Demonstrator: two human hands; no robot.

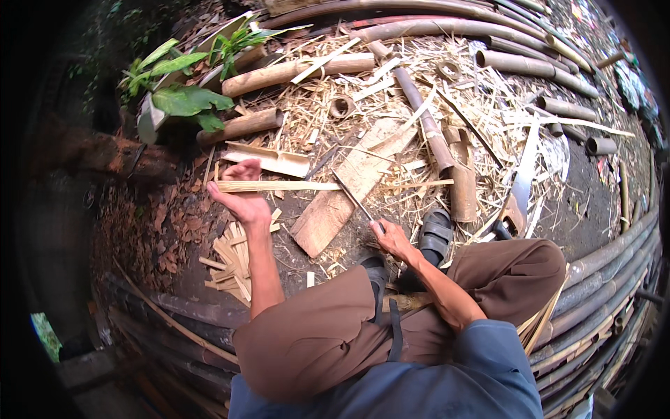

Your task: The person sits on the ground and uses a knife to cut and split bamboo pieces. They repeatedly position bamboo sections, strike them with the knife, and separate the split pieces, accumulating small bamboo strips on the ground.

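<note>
My left hand [244,199] is raised on the left, holding the near end of a long pale bamboo strip [279,186] between the thumb side and the fingers. The strip stretches level to the right, over a thick wooden board [324,223] lying slanted on the ground. In my right hand [394,241] is a knife [357,199], gripped by its handle. Its thin blade slants up and left, meeting or crossing the strip above the board; whether it cuts in cannot be seen. A thinner pale length [419,184] continues to the right of the blade.
Cut bamboo slats [234,258] lie piled below my left hand. A handsaw [520,185] rests at the right near my knee. Shavings [307,105] cover the ground, with bamboo tubes [300,73] among them. Bamboo poles [600,258] border the right side; a leafy plant [185,98] stands far left.
</note>
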